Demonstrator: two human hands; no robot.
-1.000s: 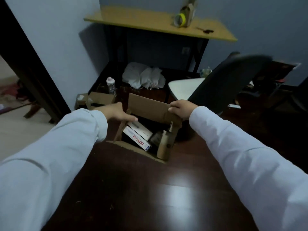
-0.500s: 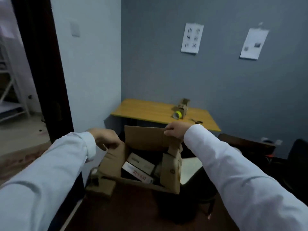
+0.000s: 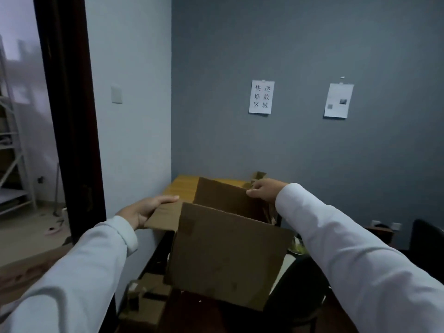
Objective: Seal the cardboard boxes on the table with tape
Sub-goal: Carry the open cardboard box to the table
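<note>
Cardboard box (image 3: 225,258) beneath "快递堆放区域" sign (image 3: 261,97)

A back room used for parcels is shown, office-like and plain. A printed notice (image 3: 261,97) in Chinese characters marking a parcel stacking area is taped to the grey wall, with a second sheet (image 3: 338,100) beside it. A wooden surface (image 3: 183,186) is set in the corner, and metal shelving (image 3: 12,150) is seen through the dark-framed doorway (image 3: 69,116).
</note>
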